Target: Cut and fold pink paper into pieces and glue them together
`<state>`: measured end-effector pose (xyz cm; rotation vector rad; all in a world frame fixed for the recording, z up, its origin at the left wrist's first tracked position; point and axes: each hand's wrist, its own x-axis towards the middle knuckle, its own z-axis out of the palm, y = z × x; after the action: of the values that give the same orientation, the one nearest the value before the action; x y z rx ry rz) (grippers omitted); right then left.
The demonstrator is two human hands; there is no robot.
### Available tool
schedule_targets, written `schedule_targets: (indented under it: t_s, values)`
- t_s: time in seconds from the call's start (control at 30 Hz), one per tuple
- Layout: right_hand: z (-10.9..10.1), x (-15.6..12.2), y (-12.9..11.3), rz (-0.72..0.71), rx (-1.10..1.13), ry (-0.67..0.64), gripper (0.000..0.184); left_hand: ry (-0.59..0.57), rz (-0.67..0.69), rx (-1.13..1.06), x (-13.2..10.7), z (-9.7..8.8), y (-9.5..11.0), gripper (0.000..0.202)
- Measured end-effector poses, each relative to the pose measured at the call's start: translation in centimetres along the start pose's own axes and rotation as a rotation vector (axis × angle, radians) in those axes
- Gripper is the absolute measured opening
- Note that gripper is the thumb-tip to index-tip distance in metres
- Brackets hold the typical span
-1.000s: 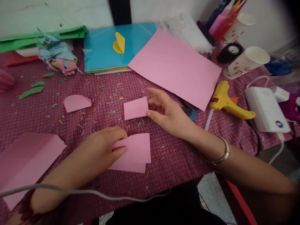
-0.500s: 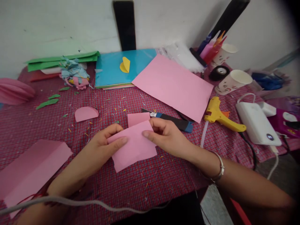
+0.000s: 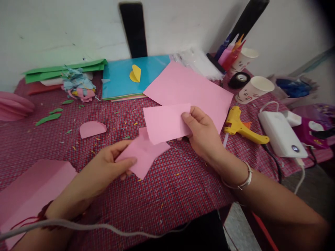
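Note:
My right hand (image 3: 202, 134) pinches a pink paper rectangle (image 3: 166, 122) by its right edge and holds it up above the table. My left hand (image 3: 111, 165) pinches a second pink paper piece (image 3: 142, 153), lower and to the left, partly under the first. Both pieces hang over the red checked tablecloth (image 3: 183, 188). A pink half-circle cutout (image 3: 92, 129) lies to the left of them.
A large pink sheet (image 3: 188, 87), a blue paper stack (image 3: 123, 76) with a yellow cutout (image 3: 135, 74), a yellow glue gun (image 3: 242, 127), a white device (image 3: 281, 134), paper cups (image 3: 255, 89), tape roll (image 3: 238, 79), green paper (image 3: 62, 68), paper scraps (image 3: 77, 85), folded pink sheet (image 3: 28, 190).
Both hands picked the pink paper off the table, then drew apart: my right hand lifted one piece up and right, my left kept the other lower. The view tilted up.

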<state>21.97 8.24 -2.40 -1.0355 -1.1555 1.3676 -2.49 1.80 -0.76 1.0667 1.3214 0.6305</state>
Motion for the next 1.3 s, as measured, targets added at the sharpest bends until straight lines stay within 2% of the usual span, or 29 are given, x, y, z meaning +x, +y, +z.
schedule_targets:
  t_s: [0.1, 0.2, 0.3, 0.37, 0.5, 0.6, 0.67, 0.73, 0.9, 1.03, 1.2, 1.23, 1.3]
  values:
    - [-0.5, 0.3, 0.1, 0.08, 0.062, -0.074, 0.019, 0.146, 0.027, -0.134, 0.3, 0.0, 0.5, 0.02]
    - [-0.6, -0.2, 0.0, 0.089, -0.006, -0.239, 0.019, 0.162, 0.034, -0.25, 0.4, 0.3, 0.7, 0.026]
    - [-0.3, -0.9, -0.4, -0.032, -0.185, -0.471, 0.017, 0.161, 0.05, -0.305, 0.3, 0.7, 0.3, 0.028]
    - [0.0, -1.2, -0.6, -0.164, -0.28, -0.539, 0.013, 0.174, 0.073, -0.271, 0.2, 0.8, 0.0, 0.026]
    - [0.3, -1.7, -0.7, -0.316, -0.336, -0.541, 0.012, 0.167, 0.143, -0.061, 0.1, 1.0, -0.2, 0.02]
    - [0.3, -1.9, -0.7, -0.357, -0.346, -0.46, 0.01, 0.177, 0.21, 0.082, 0.0, 1.4, 0.2, 0.018]
    - [0.2, -2.0, -0.7, -0.374, -0.335, -0.439, 0.01, 0.232, 0.242, 0.177, -0.1, 1.7, 0.4, 0.014]
    - [0.1, -2.1, -0.7, -0.377, -0.324, -0.465, 0.011, 0.277, 0.258, 0.246, -0.1, 1.8, 0.5, 0.012]
    - [0.3, -2.2, -0.7, -0.431, -0.367, -0.532, 0.011, 0.26, 0.322, 0.312, -0.3, 1.7, 0.5, 0.02]
    - [0.5, -2.2, -0.7, -0.457, -0.427, -0.592, 0.01, 0.308, 0.356, 0.323, -0.3, 1.6, 0.8, 0.023]
    - [0.1, -2.3, -1.3, -0.407, -0.366, -0.805, 0.008, 0.319, 0.321, 0.301, -0.4, 0.8, 0.5, 0.021]
    - [-0.1, -2.3, -1.5, -0.366, -0.307, -0.811, 0.007, 0.329, 0.304, 0.297, -0.4, 0.5, 0.4, 0.021]
    - [-0.5, -2.2, -1.8, -0.261, -0.173, -0.723, 0.007, 0.313, 0.293, 0.284, -0.5, -0.2, 0.3, 0.022]
